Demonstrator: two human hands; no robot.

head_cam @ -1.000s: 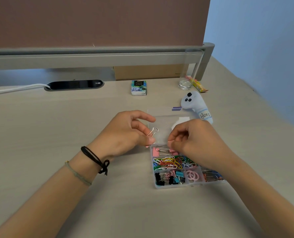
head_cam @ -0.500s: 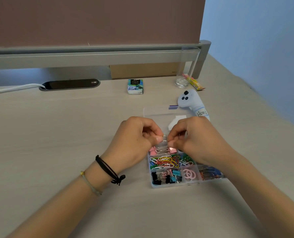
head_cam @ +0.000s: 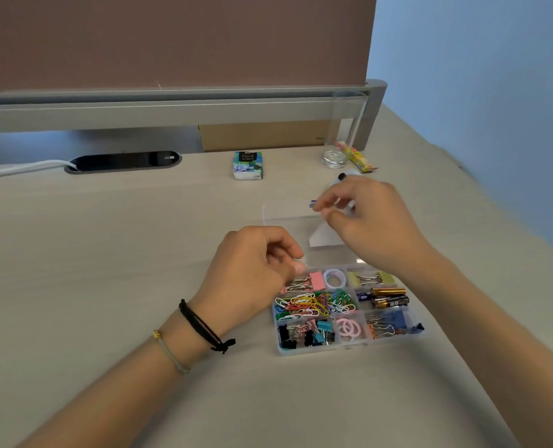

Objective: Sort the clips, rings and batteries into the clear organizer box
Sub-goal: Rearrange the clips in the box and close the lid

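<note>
Meanwhile the two hands, which half a second earlier had met fingertip to fingertip over the far left corner of the clear organizer box (head_cam: 349, 347), had drawn apart. The right hand (head_cam: 370, 218) had lifted away toward the upper right of the frame and hung above the open lid (head_cam: 285, 213), fingers curled with thumb and forefinger pressed together; whether they pinched anything could not be told, since the spot was blurred. The left hand (head_cam: 252, 276) stayed low at the box's far left corner, fingers curled, its fingertips closed on something small and pale that was too blurred to name. With the right hand gone, the box's compartments lay uncovered at the centre right of the frame: a pink binder clip (head_cam: 315, 281) in the far left cell, white rings (head_cam: 335, 279) next to it, yellow binder clips (head_cam: 374, 279) at the far right, coloured paper clips (head_cam: 314, 303) across the middle left, batteries (head_cam: 386, 297) in the middle right, black and teal binder clips (head_cam: 307, 334) at the near left, pink rings (head_cam: 349, 328) in the near middle and blue and orange clips (head_cam: 391, 324) at the near right. The view had also tilted, so the tissue pack (head_cam: 248, 165) and the glass (head_cam: 335, 158) sat lower in the upper half than before.
</note>
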